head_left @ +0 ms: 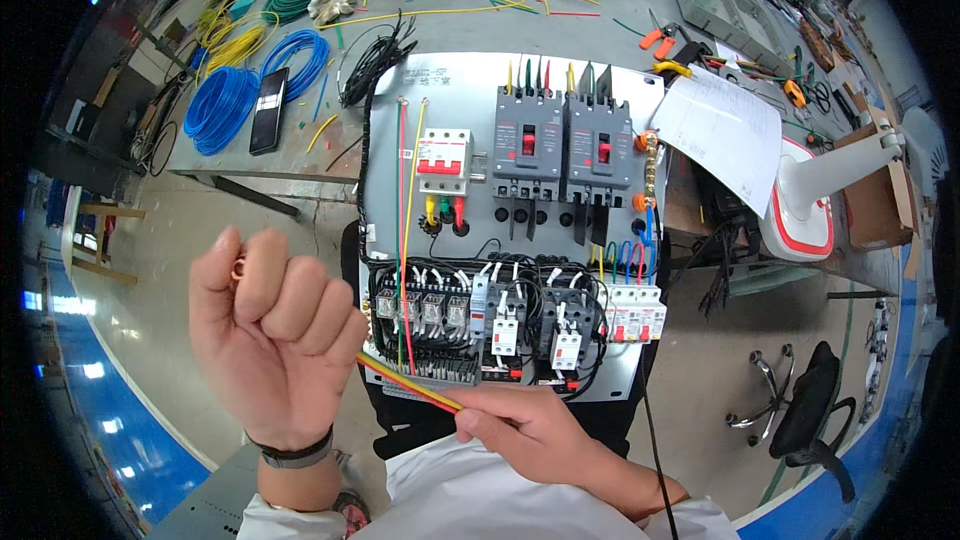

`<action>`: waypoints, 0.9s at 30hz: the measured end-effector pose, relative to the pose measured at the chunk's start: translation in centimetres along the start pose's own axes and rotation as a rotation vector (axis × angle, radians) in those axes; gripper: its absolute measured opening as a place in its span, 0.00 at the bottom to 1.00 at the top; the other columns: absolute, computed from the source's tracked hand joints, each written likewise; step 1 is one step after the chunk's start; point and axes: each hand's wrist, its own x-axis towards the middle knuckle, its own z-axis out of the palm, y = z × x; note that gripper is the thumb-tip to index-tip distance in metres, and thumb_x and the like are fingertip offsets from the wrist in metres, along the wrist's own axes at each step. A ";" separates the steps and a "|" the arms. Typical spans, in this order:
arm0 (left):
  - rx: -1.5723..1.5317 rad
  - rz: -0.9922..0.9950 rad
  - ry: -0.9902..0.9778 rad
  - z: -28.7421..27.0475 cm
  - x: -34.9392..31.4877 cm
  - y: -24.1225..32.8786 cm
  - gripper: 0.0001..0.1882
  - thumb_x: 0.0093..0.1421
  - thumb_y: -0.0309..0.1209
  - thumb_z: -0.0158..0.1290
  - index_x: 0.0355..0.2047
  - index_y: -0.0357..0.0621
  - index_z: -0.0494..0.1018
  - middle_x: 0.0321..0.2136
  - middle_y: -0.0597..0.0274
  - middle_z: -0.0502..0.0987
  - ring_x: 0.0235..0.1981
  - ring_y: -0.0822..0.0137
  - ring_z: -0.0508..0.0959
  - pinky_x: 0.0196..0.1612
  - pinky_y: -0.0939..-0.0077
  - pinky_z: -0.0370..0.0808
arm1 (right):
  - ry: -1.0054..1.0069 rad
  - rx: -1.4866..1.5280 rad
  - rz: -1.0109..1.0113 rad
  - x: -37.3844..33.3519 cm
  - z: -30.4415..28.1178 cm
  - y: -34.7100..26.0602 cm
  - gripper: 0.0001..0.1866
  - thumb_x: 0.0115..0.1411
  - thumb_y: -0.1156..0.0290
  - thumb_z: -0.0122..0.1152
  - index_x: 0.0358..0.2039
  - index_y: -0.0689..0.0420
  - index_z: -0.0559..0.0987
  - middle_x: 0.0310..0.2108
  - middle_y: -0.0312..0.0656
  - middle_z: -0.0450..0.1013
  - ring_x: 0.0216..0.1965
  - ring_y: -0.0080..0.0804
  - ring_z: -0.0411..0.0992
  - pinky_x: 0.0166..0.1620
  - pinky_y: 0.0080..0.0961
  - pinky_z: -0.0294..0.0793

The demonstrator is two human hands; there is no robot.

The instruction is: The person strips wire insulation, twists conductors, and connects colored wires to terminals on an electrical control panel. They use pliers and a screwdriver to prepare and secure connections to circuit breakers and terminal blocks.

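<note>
My left hand (275,335) is raised at the left of the panel, curled into a fist with the palm side showing. A small copper-coloured bit (238,268) shows between thumb and forefinger. Yellow and red wires (410,383) stretch from the little-finger side of that fist to my right hand (520,428), which pinches them in front of the panel's lower edge. Their course inside the fist is hidden. Beyond both hands lies an electrical mounting panel (390,210) with two dark grey circuit breakers (528,140), a white breaker with red levers (443,162) and a row of relays (420,310).
On the grey bench (430,35) lie wire coils, including a blue coil (220,110), a phone (268,110) and a glove (331,0). Paper sheets (720,130) and a white stand with a red rim (805,205) are at the right. A black chair (810,400) stands on the floor.
</note>
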 end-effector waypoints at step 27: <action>0.621 0.100 0.236 -2.3 -1.7 -6.2 0.17 0.74 0.31 0.45 0.56 0.31 0.72 0.40 0.52 0.81 0.42 0.63 0.82 0.50 0.66 0.79 | 0.152 0.270 0.195 1.7 0.5 0.4 0.15 0.75 0.65 0.52 0.52 0.60 0.81 0.26 0.32 0.73 0.25 0.15 0.69 0.30 0.17 0.69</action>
